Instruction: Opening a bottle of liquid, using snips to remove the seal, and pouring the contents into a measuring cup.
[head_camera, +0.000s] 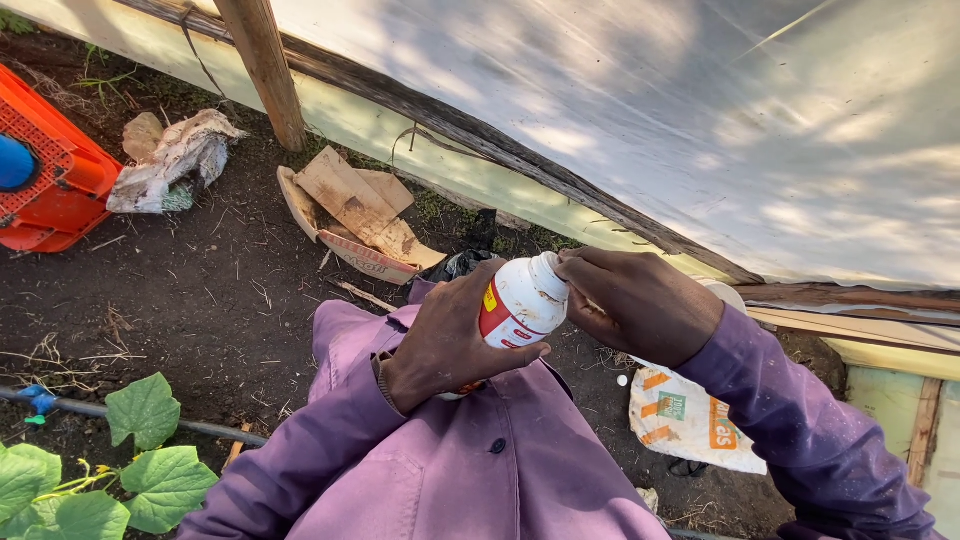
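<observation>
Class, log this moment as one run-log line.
left hand: grips white bottle | right hand: on its cap | ground: soil

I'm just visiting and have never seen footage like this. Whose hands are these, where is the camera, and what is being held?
There is no machine here: a person in a purple shirt wears one camera on the head, looking down. The left hand grips a white bottle with a red label. The right hand is at the bottle's cap. Below is dark soil with torn cardboard, a crumpled sack, an orange crate, a white printed bag, a hose and green leaves. A white plastic sheet wall stands behind.
</observation>
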